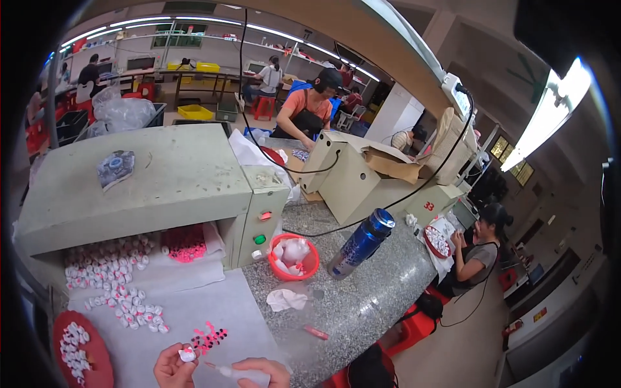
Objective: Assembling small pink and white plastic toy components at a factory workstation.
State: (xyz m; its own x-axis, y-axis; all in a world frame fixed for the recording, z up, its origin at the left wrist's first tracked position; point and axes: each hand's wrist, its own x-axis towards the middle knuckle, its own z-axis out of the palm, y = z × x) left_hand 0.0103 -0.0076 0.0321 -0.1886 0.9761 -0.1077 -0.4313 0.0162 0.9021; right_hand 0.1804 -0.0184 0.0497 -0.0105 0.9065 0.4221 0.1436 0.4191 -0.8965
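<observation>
Now; L hand [171,368] pinching white pc [187,355]; R hand [277,373] clamped round nozzle btl [251,376]

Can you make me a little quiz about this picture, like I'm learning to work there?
1. Which hand holds the nozzle bottle: left or right?
2. True or false: on the machine, the green button is below the red button.
3. Fill in: the small basin near the blue bottle is coloured ____.

Key: 1. The right hand. 2. True. 3. Red.
</observation>
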